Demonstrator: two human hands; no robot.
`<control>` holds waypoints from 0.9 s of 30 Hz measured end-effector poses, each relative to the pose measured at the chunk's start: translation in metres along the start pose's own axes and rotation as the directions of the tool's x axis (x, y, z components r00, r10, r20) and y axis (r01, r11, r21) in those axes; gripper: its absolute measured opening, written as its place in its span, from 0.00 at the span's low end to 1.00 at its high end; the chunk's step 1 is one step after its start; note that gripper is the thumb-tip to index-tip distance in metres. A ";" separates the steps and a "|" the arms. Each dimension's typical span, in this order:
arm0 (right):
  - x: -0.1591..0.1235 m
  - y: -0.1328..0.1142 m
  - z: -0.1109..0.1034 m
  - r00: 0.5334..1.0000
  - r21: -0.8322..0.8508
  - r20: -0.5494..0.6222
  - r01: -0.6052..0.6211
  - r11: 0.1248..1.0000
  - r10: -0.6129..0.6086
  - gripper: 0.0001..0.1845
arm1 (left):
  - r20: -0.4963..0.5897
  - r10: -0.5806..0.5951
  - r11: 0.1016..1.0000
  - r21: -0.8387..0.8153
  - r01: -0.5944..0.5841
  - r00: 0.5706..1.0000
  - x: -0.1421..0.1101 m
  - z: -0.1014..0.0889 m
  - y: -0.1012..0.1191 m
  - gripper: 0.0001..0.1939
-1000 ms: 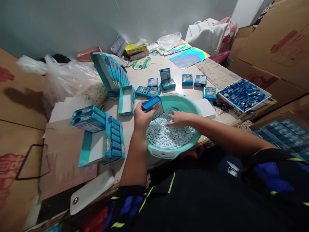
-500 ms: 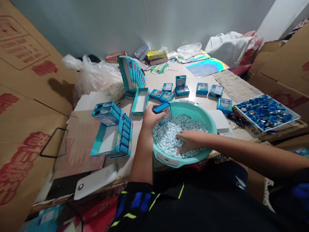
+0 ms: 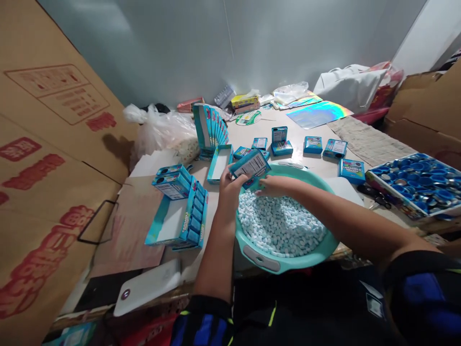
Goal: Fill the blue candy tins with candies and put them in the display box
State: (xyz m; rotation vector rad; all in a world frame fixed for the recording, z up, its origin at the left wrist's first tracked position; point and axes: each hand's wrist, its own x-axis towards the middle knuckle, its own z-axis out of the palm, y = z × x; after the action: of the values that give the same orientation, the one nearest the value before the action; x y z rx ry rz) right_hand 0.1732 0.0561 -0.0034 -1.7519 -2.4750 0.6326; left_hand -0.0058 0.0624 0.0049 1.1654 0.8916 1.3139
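Turquoise basin point(image 3: 302, 263), count 1, round, with smooth plastic walls and grey inset handles; it holds pale blue and white pellets point(image 3: 288, 226), too many to count, small and rounded. Left hand point(image 3: 230, 186): fingers closed around one blue box point(image 3: 252, 168), tilted above the basin's far left edge. Right hand point(image 3: 274, 186): count 1, fingers bent, just beside the box's lower edge and above the pellets; whether it grips any, cannot tell.

Small boxes point(image 3: 351, 171) beyond the basin: 8, one standing upright. Open trays with white interiors: 2, one point(image 3: 220, 163) beyond the left hand, one point(image 3: 165, 223) further left. Caps point(image 3: 414, 185), blue and metallic, heaped in 1 shallow carton at right; not countable.

Worktop point(image 3: 252, 130): pale, flat, against a grey, slightly glossy wall point(image 3: 162, 53). Cardboard point(image 3: 54, 120) with red print stands at left; more brown cardboard point(image 3: 428, 105) at right. Iridescent sheet point(image 3: 319, 114) lies near a coarse, wrinkled cloth point(image 3: 370, 143). Clear, crumpled plastic bag point(image 3: 162, 132) sits at far left.
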 end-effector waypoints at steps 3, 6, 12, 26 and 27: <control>0.001 -0.006 0.008 0.996 -0.008 0.079 -0.044 0.999 0.044 0.38 | -0.086 0.023 1.000 0.017 -0.022 0.996 0.002 0.001 -0.001 0.30; 0.003 -0.011 0.013 0.993 0.080 0.094 0.062 0.995 -0.070 0.38 | -0.091 0.029 0.999 0.016 -0.028 0.995 0.003 0.002 0.000 0.31; 0.006 -0.023 0.019 0.955 0.271 0.203 0.157 0.950 -0.216 0.43 | -0.043 -0.074 0.997 0.018 0.075 0.996 0.004 -0.001 0.002 0.39; -0.075 -0.027 0.011 0.849 0.120 0.403 0.321 0.939 -0.342 0.48 | 0.175 -0.026 0.992 0.123 0.005 0.984 -0.007 0.006 0.006 0.24; -0.081 -0.025 0.009 0.848 0.113 0.412 0.315 0.942 -0.333 0.48 | 0.186 -0.027 0.992 0.126 0.004 0.982 -0.008 0.006 0.006 0.24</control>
State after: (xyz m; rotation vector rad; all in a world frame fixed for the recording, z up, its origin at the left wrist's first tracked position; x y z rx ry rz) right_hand 0.1777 -0.0276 0.0131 -1.2280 -2.9155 1.1207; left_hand -0.0022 0.0533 0.0114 1.3535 0.8522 1.1271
